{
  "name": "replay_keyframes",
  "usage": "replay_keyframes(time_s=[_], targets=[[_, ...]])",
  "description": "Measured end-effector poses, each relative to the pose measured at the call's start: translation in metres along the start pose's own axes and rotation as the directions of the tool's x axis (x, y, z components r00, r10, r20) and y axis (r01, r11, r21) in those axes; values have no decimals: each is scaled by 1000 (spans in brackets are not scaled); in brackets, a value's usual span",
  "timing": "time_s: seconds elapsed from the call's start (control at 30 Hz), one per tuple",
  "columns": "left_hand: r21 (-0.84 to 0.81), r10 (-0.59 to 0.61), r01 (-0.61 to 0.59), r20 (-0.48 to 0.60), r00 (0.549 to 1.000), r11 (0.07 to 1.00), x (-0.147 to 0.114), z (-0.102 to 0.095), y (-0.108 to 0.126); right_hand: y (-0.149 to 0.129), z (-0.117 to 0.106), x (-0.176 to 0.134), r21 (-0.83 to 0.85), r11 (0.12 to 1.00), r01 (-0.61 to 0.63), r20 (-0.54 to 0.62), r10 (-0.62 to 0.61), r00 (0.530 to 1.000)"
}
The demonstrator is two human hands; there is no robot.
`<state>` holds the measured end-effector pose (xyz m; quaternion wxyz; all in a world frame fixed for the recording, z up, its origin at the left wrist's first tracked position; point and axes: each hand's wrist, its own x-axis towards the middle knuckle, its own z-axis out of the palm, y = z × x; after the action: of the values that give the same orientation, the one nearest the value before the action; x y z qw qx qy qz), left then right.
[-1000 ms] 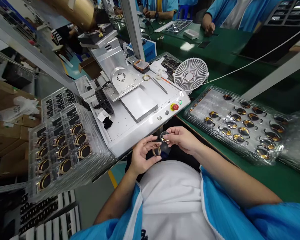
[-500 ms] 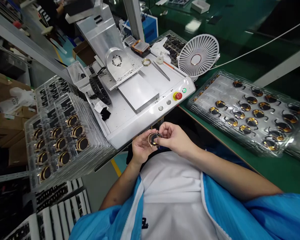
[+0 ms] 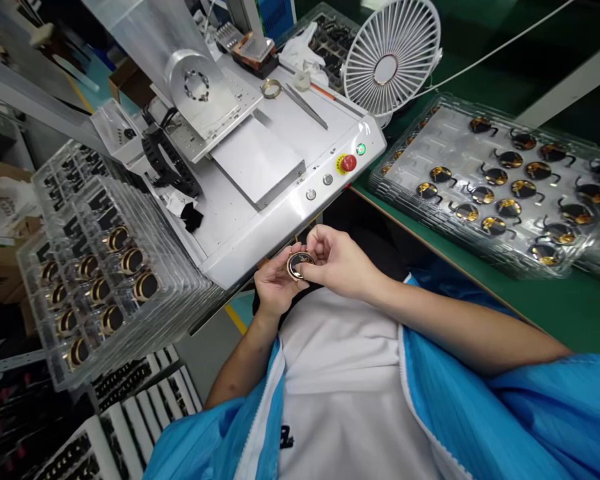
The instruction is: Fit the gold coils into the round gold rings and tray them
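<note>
A round watch case (image 3: 295, 261) with a gold rim and a dark face is held up close to my shirt, just off the front edge of the white machine. My left hand (image 3: 275, 283) grips its rim from the left, fingers curled around it. From the right, my right hand (image 3: 337, 263) closes on the same case, its thumb pressed on the dark face and the other fingers bent behind. Part of the case is hidden under that thumb.
The white machine (image 3: 260, 233) has a red emergency button (image 3: 349, 163), a metal plate and tweezers (image 3: 307, 107). Stacked clear trays (image 3: 125, 333) with gold-rimmed cases stand left. Another tray stack (image 3: 445, 150) at right carries round dark parts with ribbon tails. A white fan (image 3: 387, 67) stands behind.
The view has shifted, so the machine and left trays appear further left and higher. Both hands still hold the watch case, whose dark face now shows a bright reflection.
</note>
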<state>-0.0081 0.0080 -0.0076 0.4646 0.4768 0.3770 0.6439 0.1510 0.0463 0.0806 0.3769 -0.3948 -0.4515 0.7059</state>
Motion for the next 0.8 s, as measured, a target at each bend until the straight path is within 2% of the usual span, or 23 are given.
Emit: replay_keyframes(time_s=[0.1,0.3,0.43,0.53,0.63,0.8], targets=[[-19,30,-29,16,999,999,0,1,0,-1,0,-1,5,1000,1,-11,0,1000],[6,-34,34,-50,998,999,0,2,-1,2,0,1,75,997,-15,3,15,1000],[21,-32,34,-100,994,999,-2,3,-1,3,-5,5,132,978,-162,37,158,987],[57,-27,35,-124,992,998,-2,2,-2,4,-13,8,36,957,-288,84,284,955],[92,-29,38,-97,995,995,-3,2,-1,6,-19,9,7,947,-321,131,318,939],[140,-25,31,-44,999,990,-3,4,4,10,-19,9,136,936,-323,109,310,944]])
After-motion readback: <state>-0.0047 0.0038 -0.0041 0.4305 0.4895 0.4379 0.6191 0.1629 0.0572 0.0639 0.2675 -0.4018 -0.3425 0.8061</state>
